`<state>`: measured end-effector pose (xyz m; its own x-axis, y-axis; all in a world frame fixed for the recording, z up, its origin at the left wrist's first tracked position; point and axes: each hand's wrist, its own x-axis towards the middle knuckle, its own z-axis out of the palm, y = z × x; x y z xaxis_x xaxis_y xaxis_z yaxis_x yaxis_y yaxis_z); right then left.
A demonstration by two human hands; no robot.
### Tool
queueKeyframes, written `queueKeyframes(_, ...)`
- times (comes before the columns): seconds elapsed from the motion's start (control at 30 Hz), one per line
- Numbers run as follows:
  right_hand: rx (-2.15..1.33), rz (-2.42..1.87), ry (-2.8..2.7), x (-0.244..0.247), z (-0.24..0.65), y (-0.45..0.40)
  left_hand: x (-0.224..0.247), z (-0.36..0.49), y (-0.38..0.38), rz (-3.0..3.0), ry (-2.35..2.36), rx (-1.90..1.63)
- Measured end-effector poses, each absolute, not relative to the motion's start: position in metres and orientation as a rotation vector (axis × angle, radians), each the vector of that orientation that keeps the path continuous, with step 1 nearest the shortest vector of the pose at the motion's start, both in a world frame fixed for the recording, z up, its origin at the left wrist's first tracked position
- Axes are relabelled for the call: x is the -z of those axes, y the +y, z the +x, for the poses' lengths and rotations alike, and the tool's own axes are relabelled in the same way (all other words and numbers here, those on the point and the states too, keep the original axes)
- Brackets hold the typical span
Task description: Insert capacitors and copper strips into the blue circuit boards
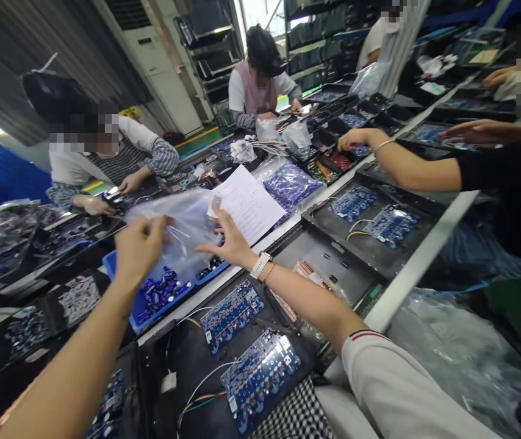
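Observation:
Over a blue bin (pixel 138 324) hangs a clear plastic bag (pixel 191 213), partly smeared by motion. My left hand (pixel 139 250) is closed on the bag's near left side. At the bag's right side is my right hand (pixel 232 239), thumb and fingers spread; whether it touches the plastic I cannot tell. Blue cylindrical parts, which look like capacitors (pixel 162 289), lie in the bin below. Darker small parts (pixel 210 266) show in its right section, partly hidden by the bag. A printed white sheet (pixel 254 204) lies just beyond my right hand.
Blue circuit boards (pixel 260 375) with wires lie in a black tray (pixel 164 353) nearest me. Another tray with boards (pixel 393 225) is on the right. A bag of purple parts (pixel 292 183) lies past the sheet. Co-workers sit across the bench; a co-worker's arm (pixel 416 164) reaches in from the right.

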<state>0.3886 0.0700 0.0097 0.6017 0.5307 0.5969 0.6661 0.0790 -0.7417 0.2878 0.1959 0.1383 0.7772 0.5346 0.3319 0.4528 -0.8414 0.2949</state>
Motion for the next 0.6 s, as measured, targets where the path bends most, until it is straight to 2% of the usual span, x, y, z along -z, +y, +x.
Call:
queueKeyframes(0.13,0.201,-1.447,-1.055,-0.049,0.374,-0.002,-0.120,0.288,0.127,2.537,0.280,-0.181)
queueKeyframes(0.23,0.279,-1.578,-0.949,-0.063,0.370,-0.106,-0.117,0.290,0.097,2.123,0.024,0.131)
queueKeyframes(0.3,0.472,-1.709,-0.700,-0.056,0.362,-0.195,-0.114,0.300,0.088,1.976,0.001,0.207)
queueKeyframes(0.37,0.784,-1.887,-0.324,-0.031,0.348,-0.287,-0.105,0.320,0.084,1.847,0.116,0.173)
queueKeyframes(0.43,1.099,-2.088,0.053,0.012,0.329,-0.366,-0.090,0.349,0.080,1.682,0.256,0.115)
queueKeyframes(0.47,1.150,-2.211,0.178,0.040,0.318,-0.397,-0.081,0.367,0.077,1.619,0.307,0.095)
queueKeyframes(0.5,1.093,-2.336,0.228,0.069,0.307,-0.420,-0.071,0.385,0.073,1.582,0.346,0.079)
queueKeyframes(0.6,0.512,-2.495,0.005,0.154,0.275,-0.442,-0.043,0.440,0.056,1.524,0.443,0.043)
